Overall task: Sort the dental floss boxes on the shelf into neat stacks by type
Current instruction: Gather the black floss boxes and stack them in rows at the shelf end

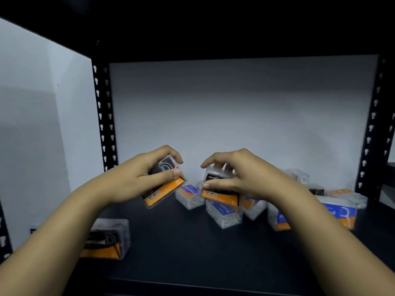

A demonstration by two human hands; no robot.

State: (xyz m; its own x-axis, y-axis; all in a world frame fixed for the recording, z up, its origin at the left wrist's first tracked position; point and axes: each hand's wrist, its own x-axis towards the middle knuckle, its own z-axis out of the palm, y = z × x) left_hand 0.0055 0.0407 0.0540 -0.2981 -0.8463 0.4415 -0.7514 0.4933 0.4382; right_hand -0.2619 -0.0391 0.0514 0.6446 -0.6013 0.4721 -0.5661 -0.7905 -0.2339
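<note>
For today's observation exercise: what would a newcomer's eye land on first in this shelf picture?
Two hands raised mid-shelf: the left hand grips a tilted black-and-orange box, the right hand another black-and-orange box. Behind them, blue-and-orange boxes lie jumbled at right; one lone box sits front left.

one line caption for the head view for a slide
Both hands, left hand and right hand, each lift a black-and-orange floss box above mixed boxes on a dark shelf.
</note>
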